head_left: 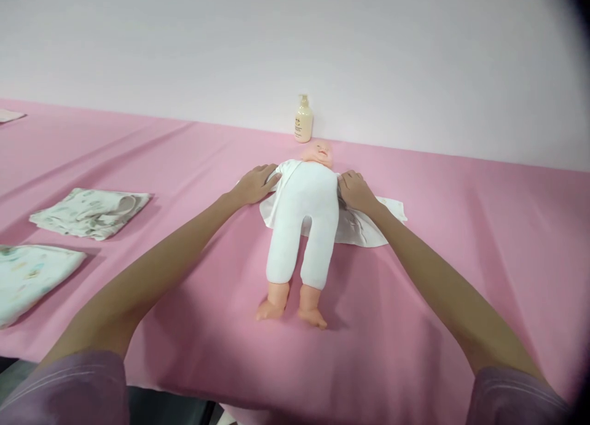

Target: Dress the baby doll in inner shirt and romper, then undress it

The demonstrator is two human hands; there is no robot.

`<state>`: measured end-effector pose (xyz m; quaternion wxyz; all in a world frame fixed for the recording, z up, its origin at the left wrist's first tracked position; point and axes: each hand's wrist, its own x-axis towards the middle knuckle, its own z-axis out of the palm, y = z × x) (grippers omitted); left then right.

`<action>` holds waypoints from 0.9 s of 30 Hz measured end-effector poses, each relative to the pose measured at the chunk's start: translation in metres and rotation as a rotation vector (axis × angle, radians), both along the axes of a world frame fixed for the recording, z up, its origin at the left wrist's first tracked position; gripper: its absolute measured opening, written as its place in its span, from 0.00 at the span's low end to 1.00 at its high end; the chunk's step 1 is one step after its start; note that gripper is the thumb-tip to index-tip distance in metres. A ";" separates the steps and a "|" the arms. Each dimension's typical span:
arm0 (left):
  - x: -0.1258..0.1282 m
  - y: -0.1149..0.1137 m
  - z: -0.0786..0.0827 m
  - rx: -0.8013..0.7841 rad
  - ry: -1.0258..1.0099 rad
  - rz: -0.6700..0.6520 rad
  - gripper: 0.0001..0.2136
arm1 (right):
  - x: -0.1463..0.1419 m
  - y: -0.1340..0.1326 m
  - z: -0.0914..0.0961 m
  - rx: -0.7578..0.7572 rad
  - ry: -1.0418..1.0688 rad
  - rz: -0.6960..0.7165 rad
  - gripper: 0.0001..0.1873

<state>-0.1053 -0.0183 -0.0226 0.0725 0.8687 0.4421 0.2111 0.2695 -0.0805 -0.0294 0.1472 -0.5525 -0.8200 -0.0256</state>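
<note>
A baby doll in a white body lies on its back on the pink table cover, head toward the wall and bare feet toward me. Under it lies a white printed garment or cloth, spread out to both sides. My left hand rests at the doll's left side with fingers curled on a fold of the white cloth by the shoulder. My right hand presses on the cloth at the doll's other side, fingers curled against the doll's arm.
A cream pump bottle stands by the wall just behind the doll's head. Two folded patterned cloths lie at the left, one farther back and one near the front edge. Another cloth corner shows far left.
</note>
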 end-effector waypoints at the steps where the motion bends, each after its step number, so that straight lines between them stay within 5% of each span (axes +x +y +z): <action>1: -0.003 -0.002 0.001 -0.013 0.005 0.014 0.35 | 0.001 -0.002 0.004 -0.028 0.036 -0.038 0.29; 8: -0.064 -0.016 0.007 -0.081 0.100 0.167 0.34 | 0.064 -0.048 0.031 -0.360 0.288 -0.383 0.36; 12: -0.082 -0.013 0.006 -0.165 0.083 0.251 0.27 | 0.088 -0.063 0.031 -0.492 0.349 -0.393 0.39; 17: -0.081 0.002 0.005 -0.232 -0.034 0.336 0.23 | 0.095 -0.047 0.030 -0.340 0.405 -0.388 0.33; 23: -0.092 0.011 0.009 -0.242 -0.049 0.416 0.21 | 0.112 -0.040 0.016 -0.207 0.235 -0.277 0.28; 27: -0.097 0.016 0.011 -0.240 -0.062 0.447 0.18 | 0.132 -0.048 0.006 -0.209 0.238 -0.407 0.26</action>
